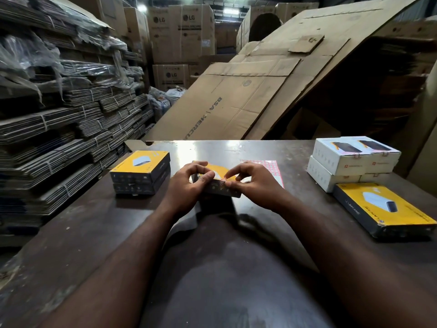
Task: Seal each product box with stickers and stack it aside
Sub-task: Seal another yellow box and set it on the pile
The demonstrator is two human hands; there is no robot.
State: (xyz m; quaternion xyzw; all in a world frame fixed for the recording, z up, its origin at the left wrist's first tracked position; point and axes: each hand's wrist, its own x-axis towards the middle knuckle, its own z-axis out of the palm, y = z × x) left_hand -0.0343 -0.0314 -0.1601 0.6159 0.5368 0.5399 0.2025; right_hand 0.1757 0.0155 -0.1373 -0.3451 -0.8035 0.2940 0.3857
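A yellow and black product box [216, 183] sits on the dark table [89, 223] in front of me, mostly hidden by my hands. My left hand [189, 185] grips its left end, thumb on the near edge. My right hand [250, 183] pinches a small red sticker [222, 182] against the box's near top edge. A sheet of red stickers [272, 168] lies just behind my right hand. Two yellow boxes [142, 172] are stacked at the left.
At the right stand several white product boxes [350, 162] in a stack, with one yellow box [383, 208] lying flat in front of them. Bundles of flattened cardboard [59, 129] fill the left side. Large cardboard sheets [248, 91] lean behind the table.
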